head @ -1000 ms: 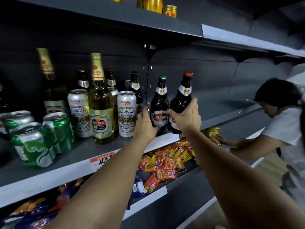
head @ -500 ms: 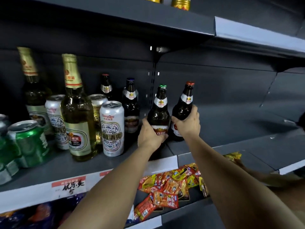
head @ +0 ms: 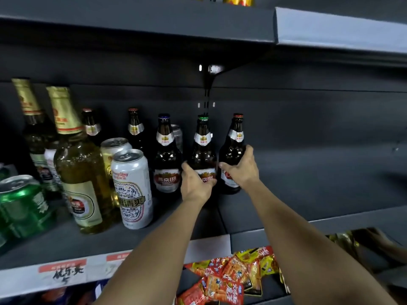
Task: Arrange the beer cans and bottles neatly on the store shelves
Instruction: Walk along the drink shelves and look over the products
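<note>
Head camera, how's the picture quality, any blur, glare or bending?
Head view: dim, dark shelf back; wide-angle bends the upper shelf edge; green cans at left smear; glare glints on the white can; both held brown bottles' labels read fairly sharp.

shelf (head: 308, 208): three bottles in a row mid-shelf | cans (head: 131, 188) and tall bottles (head: 77, 159) left of them | snack packets (head: 229, 276) on shelf below, right of centre

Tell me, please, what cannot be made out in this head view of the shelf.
- Green-capped bottle: label partly hidden behind the left hand.
- Red-capped bottle: label mostly covered by the right hand.
- Gold cans on the top shelf: cut off by the frame's upper edge.
</note>
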A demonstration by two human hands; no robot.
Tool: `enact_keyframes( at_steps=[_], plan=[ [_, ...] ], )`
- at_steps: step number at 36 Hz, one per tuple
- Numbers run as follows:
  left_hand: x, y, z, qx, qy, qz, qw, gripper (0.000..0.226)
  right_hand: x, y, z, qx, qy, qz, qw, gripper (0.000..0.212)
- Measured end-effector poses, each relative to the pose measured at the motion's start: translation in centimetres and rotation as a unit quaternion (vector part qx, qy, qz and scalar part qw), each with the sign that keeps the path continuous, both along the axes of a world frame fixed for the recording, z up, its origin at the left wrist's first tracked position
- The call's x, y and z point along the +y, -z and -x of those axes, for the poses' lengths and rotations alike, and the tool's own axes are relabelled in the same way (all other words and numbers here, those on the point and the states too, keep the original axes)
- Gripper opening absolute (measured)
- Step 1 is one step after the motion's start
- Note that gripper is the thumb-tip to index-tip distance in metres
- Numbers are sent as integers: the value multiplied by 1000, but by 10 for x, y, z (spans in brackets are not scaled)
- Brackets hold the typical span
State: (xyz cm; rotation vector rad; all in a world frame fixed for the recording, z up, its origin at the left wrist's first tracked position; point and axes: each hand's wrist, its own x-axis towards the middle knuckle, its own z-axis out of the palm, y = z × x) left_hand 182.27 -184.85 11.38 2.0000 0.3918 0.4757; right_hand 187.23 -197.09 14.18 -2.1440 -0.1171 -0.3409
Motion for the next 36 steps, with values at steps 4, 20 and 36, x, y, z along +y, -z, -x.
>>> enact_keyframes(
  at_steps=[4,20,36],
  plan=[
    [-1,0,-9,1,-10,-3,1000,82,-1,2,-4,-2,-12,7,1000,86],
    [-15,21,12,4,-62,-26,998,74,-6,10,19,4,19,69,997,98],
    [7,18,111,50,-1,-348,936,49,5,41,98,-14,3,205,979,76]
  ],
)
